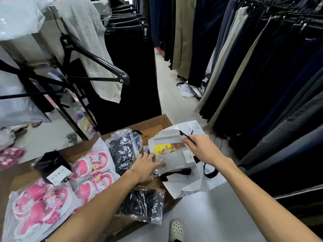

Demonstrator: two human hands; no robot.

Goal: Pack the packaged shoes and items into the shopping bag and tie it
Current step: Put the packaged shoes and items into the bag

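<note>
"OWEN" on white tag (59,175) of black pkg, left part of bench. Black hanger (67,45) upper left has a logo, letters too blurred to read. Other pkg labels and white bag print: illegible.

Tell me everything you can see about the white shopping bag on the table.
The shopping bag is white, thin and slightly crumpled, looking like plastic or coated paper, with dark strap handles. It lies flat at the right end of the wooden table, partly overhanging the edge. Small dark print marks its far corner. The right hand holds its mouth open by the upper layer near a handle, while the left hand pushes a clear-wrapped grey packet into the opening.
</note>
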